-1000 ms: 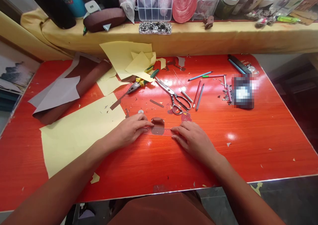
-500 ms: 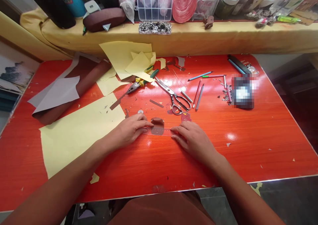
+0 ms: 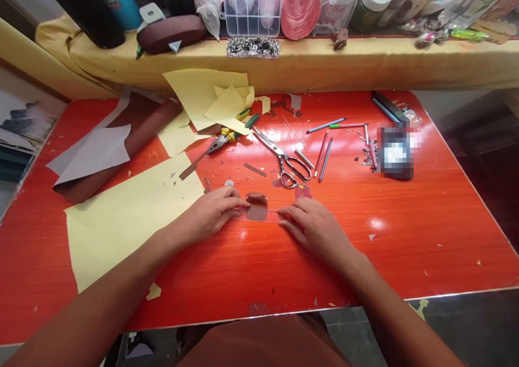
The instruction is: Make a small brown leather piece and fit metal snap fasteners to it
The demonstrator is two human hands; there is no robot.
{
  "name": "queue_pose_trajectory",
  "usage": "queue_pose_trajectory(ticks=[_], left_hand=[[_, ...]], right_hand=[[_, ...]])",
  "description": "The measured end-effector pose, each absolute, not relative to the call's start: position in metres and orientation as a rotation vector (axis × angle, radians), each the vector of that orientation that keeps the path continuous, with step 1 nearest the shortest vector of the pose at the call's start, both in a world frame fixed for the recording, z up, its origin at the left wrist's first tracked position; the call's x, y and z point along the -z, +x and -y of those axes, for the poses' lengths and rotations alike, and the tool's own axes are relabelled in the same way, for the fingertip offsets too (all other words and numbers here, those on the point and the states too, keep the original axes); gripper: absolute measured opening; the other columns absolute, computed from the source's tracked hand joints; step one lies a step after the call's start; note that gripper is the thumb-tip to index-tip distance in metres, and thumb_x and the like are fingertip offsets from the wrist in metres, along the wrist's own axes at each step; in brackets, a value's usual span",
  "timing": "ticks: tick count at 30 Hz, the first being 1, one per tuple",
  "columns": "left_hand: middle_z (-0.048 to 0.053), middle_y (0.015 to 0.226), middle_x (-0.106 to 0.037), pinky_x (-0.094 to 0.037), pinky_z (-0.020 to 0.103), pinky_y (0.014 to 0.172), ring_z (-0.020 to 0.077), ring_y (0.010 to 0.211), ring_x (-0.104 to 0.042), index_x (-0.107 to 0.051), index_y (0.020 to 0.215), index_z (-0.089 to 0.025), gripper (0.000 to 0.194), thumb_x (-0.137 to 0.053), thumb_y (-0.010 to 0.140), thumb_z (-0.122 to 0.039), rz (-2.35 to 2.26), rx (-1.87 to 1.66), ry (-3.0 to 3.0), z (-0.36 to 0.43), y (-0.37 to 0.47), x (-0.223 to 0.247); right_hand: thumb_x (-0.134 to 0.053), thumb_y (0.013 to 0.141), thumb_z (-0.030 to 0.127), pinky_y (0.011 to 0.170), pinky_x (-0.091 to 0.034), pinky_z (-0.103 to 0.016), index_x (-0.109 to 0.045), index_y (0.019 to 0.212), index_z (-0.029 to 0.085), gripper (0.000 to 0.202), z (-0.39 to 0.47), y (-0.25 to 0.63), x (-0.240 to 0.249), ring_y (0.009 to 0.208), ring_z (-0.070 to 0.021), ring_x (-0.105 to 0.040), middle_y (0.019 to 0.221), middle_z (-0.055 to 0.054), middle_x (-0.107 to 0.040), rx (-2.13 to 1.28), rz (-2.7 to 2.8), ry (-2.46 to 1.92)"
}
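A clear ruler (image 3: 272,216) lies across the lower part of a small brown leather piece (image 3: 257,200) on the red table. My left hand (image 3: 217,207) pinches the ruler's left end, with one fingertip touching the leather's left edge. At the ruler's right end, my right hand (image 3: 310,221) grips it between thumb and fingers. The leather's upper edge looks curled, with small shiny spots at its corners. Beyond the hands lie scissors (image 3: 283,159) with their handles toward me, and a pair of pliers (image 3: 221,140) with yellow and green grips.
Yellow paper (image 3: 138,221) covers the table's left side, beside a brown leather roll (image 3: 117,151). Several pens (image 3: 325,159) lie right of the scissors. A pixelated dark object (image 3: 395,153) sits at the right near small metal fasteners. A shelf (image 3: 170,67) behind holds jars and boxes.
Both hands keep the ruler over the leather piece in the same place. Only a very slight shift of the whole view shows.
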State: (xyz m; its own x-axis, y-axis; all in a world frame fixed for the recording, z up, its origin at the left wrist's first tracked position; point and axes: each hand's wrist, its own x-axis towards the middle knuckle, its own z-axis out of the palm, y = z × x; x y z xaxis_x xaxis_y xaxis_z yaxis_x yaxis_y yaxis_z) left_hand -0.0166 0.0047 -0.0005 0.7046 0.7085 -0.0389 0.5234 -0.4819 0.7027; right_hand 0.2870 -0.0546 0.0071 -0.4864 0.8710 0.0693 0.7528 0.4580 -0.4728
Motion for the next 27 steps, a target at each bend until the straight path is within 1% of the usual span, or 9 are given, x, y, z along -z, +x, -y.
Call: queue_pose_trajectory(ticks=[17, 27], left_hand=[[0.007, 0.106, -0.062, -0.052, 0.033, 0.082, 0.0196, 0.094, -0.062, -0.072, 0.124, -0.024, 0.031, -0.046, 0.108, -0.028, -0.954, -0.321, 2.164, -0.0036, -0.0159, -0.0008], [0.006, 0.107, -0.061, -0.051, 0.032, 0.082, 0.0189, 0.093, -0.062, -0.071, 0.123, -0.024, 0.028, -0.047, 0.108, -0.026, -0.972, -0.300, 2.179, -0.0016, -0.0146, -0.0050]], right_hand=[[-0.057, 0.108, 0.031, 0.079, -0.044, -0.037, -0.071, 0.109, 0.020, 0.017, 0.0542, 0.2871, -0.0074, 0.086, -0.0242, -0.060, 0.093, -0.008, -0.067, -0.561, 2.402, -1.397], [-0.059, 0.107, 0.030, 0.080, -0.045, -0.038, -0.071, 0.110, 0.019, 0.017, 0.0542, 0.2874, -0.0061, 0.087, -0.0246, -0.060, 0.094, -0.008, -0.068, -0.585, 2.391, -1.399]])
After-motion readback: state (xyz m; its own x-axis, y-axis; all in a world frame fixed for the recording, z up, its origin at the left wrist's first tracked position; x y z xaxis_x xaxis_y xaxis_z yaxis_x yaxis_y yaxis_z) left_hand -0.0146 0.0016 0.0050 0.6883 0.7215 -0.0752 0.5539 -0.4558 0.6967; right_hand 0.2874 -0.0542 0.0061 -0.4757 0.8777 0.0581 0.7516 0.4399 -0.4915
